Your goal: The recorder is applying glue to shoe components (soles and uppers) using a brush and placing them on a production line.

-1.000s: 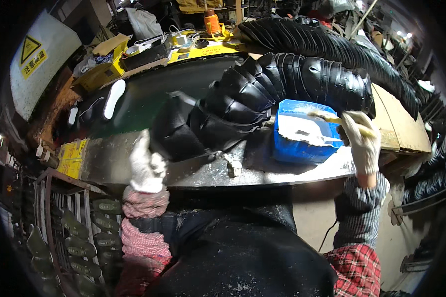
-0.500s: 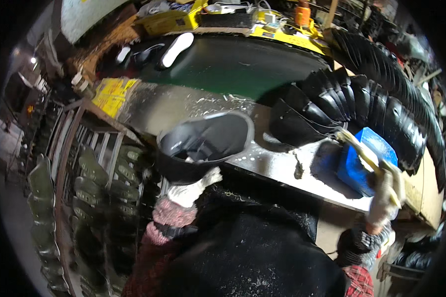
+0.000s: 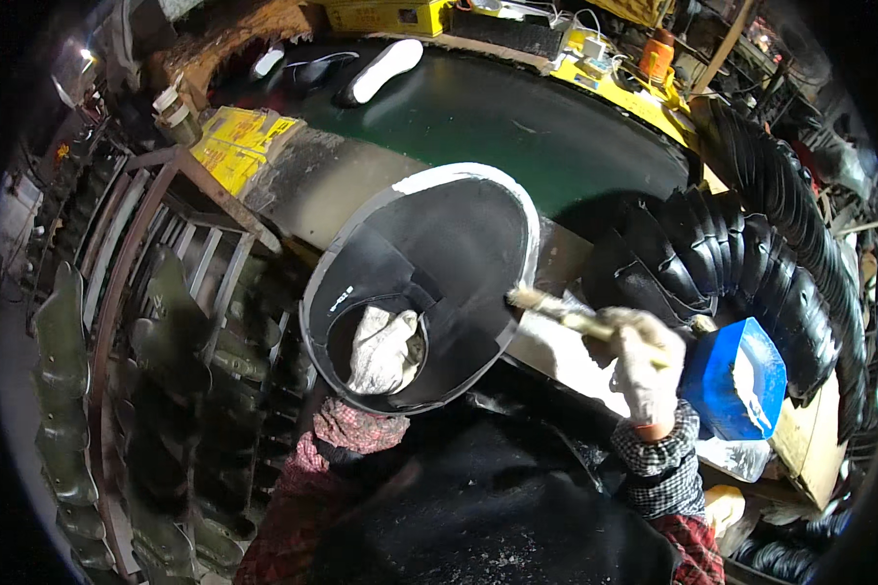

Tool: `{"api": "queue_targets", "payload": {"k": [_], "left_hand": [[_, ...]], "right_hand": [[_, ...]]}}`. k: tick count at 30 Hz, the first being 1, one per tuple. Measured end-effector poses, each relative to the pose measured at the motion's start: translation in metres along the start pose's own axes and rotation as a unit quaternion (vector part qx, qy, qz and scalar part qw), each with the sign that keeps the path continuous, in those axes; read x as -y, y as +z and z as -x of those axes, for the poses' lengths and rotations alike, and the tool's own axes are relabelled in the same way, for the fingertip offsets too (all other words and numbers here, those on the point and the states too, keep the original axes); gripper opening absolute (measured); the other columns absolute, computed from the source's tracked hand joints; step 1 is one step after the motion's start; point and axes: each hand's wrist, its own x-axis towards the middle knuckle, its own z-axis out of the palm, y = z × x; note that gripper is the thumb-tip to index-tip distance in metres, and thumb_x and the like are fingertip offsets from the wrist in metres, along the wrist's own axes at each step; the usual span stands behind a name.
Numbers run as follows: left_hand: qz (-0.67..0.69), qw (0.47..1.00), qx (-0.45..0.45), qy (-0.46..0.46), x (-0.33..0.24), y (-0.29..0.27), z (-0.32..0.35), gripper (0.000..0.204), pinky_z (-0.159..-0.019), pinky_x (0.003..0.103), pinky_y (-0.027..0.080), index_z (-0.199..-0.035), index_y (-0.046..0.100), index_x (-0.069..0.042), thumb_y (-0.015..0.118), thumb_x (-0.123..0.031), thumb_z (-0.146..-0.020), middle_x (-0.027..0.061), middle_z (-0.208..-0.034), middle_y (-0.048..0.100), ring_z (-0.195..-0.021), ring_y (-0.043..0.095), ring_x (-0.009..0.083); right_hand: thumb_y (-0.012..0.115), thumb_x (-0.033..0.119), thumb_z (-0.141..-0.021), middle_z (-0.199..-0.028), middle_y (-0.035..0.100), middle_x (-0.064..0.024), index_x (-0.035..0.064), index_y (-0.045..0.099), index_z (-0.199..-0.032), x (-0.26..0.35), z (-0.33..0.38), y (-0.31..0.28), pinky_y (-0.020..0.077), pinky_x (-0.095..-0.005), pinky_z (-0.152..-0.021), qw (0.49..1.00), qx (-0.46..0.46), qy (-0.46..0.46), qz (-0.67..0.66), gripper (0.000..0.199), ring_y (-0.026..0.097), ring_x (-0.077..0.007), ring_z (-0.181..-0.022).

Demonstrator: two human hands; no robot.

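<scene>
Holding black upper (image 3: 478,219) at bench (image 3: 317,200) edge with left hand (image 3: 382,351) inside — with finger closure unclear — seemingly to free the rim (image 3: 444,175); gripping brush (image 3: 568,313) firmly in right hand (image 3: 644,359), near blue tub (image 3: 712,380).

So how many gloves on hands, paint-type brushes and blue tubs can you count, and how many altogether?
White gloves: 2
Brush: 1
Blue tub: 1
Total: 4
</scene>
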Motion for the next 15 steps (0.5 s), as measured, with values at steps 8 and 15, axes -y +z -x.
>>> {"api": "queue_targets", "payload": {"k": [8, 15], "left_hand": [[-0.172, 0.979, 0.063, 0.094, 0.022, 0.041, 0.0, 0.01, -0.076, 0.031, 0.05, -0.095, 0.062, -0.001, 0.053, -0.006, -0.093, 0.008, -0.09, 0.063, -0.086, 0.061, 0.018], [-0.323, 0.919, 0.053, 0.22, -0.044, 0.028, -0.01, 0.011, -0.069, 0.03, 0.05, -0.09, 0.062, -0.003, 0.054, -0.008, -0.095, 0.0055, -0.084, 0.062, -0.08, 0.06, 0.015]], "right_hand": [[0.069, 0.024, -0.084, -0.071, 0.064, -0.0089, 0.0073, 0.068, -0.109, 0.111, -0.042, 0.096, 0.0527, -0.0353, -0.06, 0.927, 0.169, -0.3, 0.146, 0.03, 0.066, -0.0265, -0.067], [0.059, 0.028, -0.094, -0.085, 0.067, -0.0102, 0.0042, 0.059, -0.12, 0.088, 0.03, 0.041, 0.055, -0.0373, -0.058, 0.916, 0.338, -0.199, -0.084, 0.035, 0.066, -0.0234, -0.068]]}}
